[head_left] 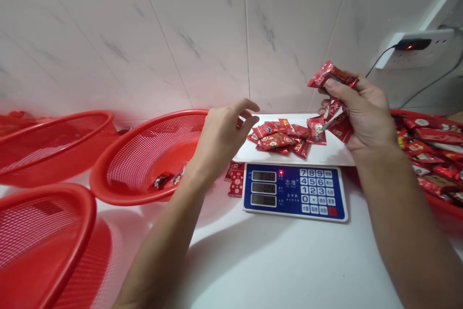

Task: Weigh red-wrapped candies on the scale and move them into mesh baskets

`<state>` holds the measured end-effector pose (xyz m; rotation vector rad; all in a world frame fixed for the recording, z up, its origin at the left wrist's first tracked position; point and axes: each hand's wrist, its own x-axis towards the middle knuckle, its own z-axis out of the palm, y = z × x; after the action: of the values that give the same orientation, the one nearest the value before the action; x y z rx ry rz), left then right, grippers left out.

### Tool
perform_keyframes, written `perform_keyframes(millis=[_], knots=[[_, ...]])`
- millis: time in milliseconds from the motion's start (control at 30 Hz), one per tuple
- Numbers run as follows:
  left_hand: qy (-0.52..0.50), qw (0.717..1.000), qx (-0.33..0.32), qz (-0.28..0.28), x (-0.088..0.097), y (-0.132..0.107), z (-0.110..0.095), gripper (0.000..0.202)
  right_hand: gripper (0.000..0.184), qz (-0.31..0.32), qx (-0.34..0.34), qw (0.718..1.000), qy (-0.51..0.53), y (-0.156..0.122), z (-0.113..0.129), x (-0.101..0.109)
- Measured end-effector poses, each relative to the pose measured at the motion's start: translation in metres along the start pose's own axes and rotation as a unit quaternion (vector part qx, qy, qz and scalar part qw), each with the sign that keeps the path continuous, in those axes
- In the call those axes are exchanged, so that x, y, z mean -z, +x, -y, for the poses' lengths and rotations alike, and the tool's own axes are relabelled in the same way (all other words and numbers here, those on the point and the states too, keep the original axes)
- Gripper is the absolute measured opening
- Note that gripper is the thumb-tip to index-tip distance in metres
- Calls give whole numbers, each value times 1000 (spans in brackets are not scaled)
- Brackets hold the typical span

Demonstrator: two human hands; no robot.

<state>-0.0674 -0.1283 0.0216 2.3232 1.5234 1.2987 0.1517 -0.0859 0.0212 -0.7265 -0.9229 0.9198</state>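
Observation:
My right hand (369, 111) is closed around several red wrapped candies (334, 106), held above the right end of the scale's white pan (336, 152). One packet hangs low by its fingers, close to the pan. A pile of red wrapped candies (277, 138) lies on the pan. Just left of the pile hovers my left hand (231, 126), fingers apart and curved, with nothing visible in it. The digital scale (294, 192) has a blue keypad, three small displays and a lit red light; the digits are hard to read.
A red mesh basket (119, 169) with a few packets stands left of the scale. More red baskets (87, 222) (104, 121) sit further left. Red packets (237, 181) lie beside the scale. Many candies (434, 154) fill a container at right, below a wall socket (415, 51) with a plugged-in adapter.

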Motion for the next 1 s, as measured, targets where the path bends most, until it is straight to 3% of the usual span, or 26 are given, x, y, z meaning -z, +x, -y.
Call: perform_keyframes(millis=[167,333,633,833,1000], knots=[[6,1000,-9,2,0,-1,3,15,28,-3,-4,1000,-2,-1,0,-1],[17,1000,-23,-2,1,-1,3,17,33,33,19,999,-11,0,-7,1],[37,999,-14,7,3,-1,1,16,29,11,16,1000,-15,1,-8,0],[45,999,-17,13,5,0,0,16,34,41,30,999,-20,2,-9,3],[72,990,-98,73,-20,-6,-9,17,36,49,40,998,-20,2,-7,6]])
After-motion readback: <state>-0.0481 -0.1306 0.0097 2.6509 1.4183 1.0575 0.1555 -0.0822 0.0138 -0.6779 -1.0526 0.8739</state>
